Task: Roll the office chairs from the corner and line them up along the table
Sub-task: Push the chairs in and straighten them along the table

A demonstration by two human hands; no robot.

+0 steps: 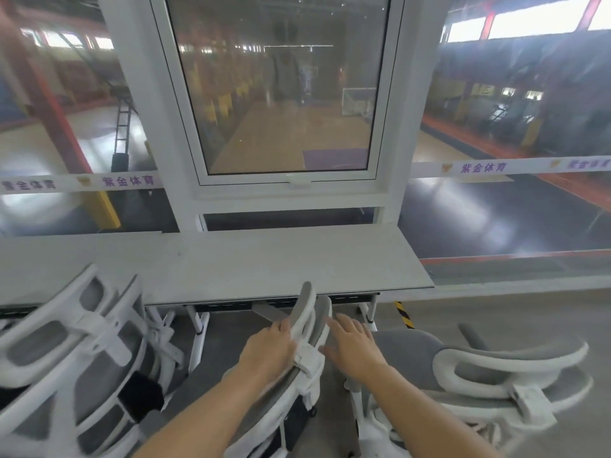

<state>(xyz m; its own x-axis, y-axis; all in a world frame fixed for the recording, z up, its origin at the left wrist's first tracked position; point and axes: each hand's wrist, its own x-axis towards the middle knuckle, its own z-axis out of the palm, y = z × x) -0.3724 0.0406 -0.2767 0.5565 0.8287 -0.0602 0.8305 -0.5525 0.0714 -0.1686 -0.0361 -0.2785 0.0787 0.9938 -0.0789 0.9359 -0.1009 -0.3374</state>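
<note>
Three white-and-grey mesh office chairs stand in front of a long white table (231, 262). The middle chair (305, 312) is seen edge-on, its headrest close to the table's front edge. My left hand (272, 350) grips the left side of that chair's back and headrest. My right hand (352, 345) lies flat with spread fingers against its right side. A second chair (86, 352) stands at the left, its back toward me. A third chair (496, 371) is at the right, beyond the table's end, its back turned to the right.
The table runs along a glass wall with a white-framed window (291, 94) overlooking a sports hall. White table legs (200, 328) stand under the table's front edge. A yellow-black striped marker (404, 314) lies on the grey floor by the table's right end.
</note>
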